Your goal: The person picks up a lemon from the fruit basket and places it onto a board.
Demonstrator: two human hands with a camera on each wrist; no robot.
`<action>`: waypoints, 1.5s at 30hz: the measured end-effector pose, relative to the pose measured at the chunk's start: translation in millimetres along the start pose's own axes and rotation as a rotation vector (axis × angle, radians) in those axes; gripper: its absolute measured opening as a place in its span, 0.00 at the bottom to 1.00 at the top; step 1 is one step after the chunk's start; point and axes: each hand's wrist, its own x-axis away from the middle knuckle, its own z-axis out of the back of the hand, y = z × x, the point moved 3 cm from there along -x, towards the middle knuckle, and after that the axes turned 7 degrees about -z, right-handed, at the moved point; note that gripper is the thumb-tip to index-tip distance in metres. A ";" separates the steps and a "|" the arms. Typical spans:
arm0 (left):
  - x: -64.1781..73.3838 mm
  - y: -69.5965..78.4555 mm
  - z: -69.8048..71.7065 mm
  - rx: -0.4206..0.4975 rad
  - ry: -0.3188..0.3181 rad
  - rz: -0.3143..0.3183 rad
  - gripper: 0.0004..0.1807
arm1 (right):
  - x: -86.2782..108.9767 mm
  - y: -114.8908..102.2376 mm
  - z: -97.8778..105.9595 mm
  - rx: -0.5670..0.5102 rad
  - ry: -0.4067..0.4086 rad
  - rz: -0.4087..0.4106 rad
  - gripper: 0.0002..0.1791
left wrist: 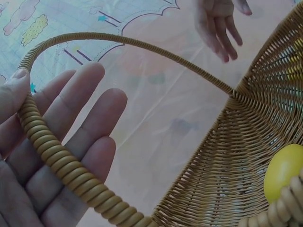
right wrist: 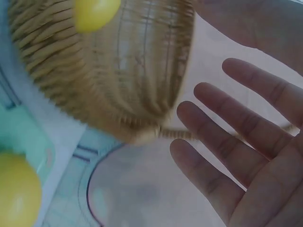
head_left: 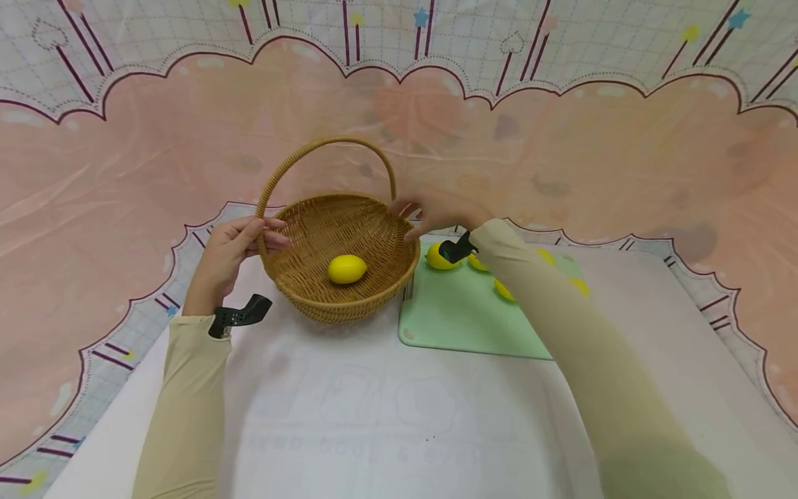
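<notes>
A brown wicker basket (head_left: 337, 215) with a tall arched handle (head_left: 333, 140) is tilted so its inside faces me. One yellow lemon (head_left: 347, 269) lies in it. On the basket's left side, my left hand (head_left: 227, 253) pinches the handle between thumb and fingers, its fingers fairly straight behind the handle in the left wrist view. My right hand (head_left: 439, 208) hovers by the basket's right rim, and the right wrist view shows its fingers (right wrist: 248, 120) spread and holding nothing. Whether it touches the rim in the head view I cannot tell.
Right of the basket lies a light green cutting board (head_left: 458, 319) bearing several lemons (head_left: 441, 256), some partly hidden by my right forearm. A white cloth covers the table (head_left: 349, 416), and a pink patterned backdrop (head_left: 499, 152) hangs behind.
</notes>
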 end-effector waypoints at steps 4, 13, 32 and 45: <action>-0.5 0.1 2.4 -0.006 0.023 0.007 0.13 | -19.7 -11.4 -8.7 0.028 -0.024 -0.026 0.29; -0.3 -0.3 2.4 -0.001 0.049 0.015 0.14 | -55.7 -24.3 -35.7 -0.043 -0.079 -0.028 0.30; 0.7 -0.3 0.4 -0.013 0.034 -0.005 0.14 | -93.8 -19.7 -76.7 -0.119 -0.125 -0.099 0.32; 1.9 0.1 -0.2 -0.004 0.024 -0.015 0.14 | -97.5 -13.7 -86.5 -0.061 -0.165 -0.155 0.33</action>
